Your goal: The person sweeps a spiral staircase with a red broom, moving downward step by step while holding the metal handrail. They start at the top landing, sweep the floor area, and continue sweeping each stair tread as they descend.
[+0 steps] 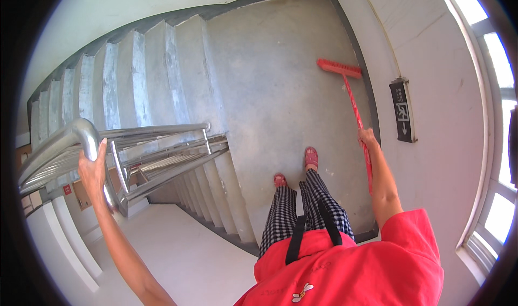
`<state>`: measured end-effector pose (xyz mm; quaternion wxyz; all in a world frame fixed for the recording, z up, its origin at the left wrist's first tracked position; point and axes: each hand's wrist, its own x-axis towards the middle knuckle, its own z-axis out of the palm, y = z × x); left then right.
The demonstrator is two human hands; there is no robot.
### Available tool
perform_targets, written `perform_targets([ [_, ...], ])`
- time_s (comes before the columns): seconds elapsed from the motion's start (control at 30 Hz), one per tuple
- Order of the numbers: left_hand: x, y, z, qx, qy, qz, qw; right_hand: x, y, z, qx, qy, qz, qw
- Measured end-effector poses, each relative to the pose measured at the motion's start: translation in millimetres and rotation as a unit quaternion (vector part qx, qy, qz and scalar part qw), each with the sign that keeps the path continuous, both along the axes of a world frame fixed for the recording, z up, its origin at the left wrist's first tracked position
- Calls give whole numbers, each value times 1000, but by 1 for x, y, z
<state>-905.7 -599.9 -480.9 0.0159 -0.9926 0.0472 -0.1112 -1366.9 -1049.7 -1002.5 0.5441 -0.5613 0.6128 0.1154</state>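
My left hand (92,172) is wrapped around the bent end of a stainless steel handrail (87,138). At the right, my right hand (366,137) grips the handle (353,99) of a red push broom. The broom head (339,68) rests on the concrete landing (275,75), bristles towards the far wall, close to the dark skirting on the right. The handle's rear end runs down beside my forearm.
Concrete stairs (139,79) run off to the left beyond the railing. Another flight (210,188) lies below it, next to my feet. An exit sign (402,110) hangs on the right wall, near a window (499,144). My feet wear red clogs (311,157).
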Motion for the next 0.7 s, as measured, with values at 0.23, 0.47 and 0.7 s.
perform_targets([
  [0.23,-2,8,-3,-3,-10,-36,999,-77,109,14,42,-23,-32,998],
  [0.47,-7,9,1,28,-3,-45,999,-143,231,90,85,32,8,996],
  [0.7,-22,21,8,-75,41,-106,991,-145,234,134,110,-8,17,994],
])
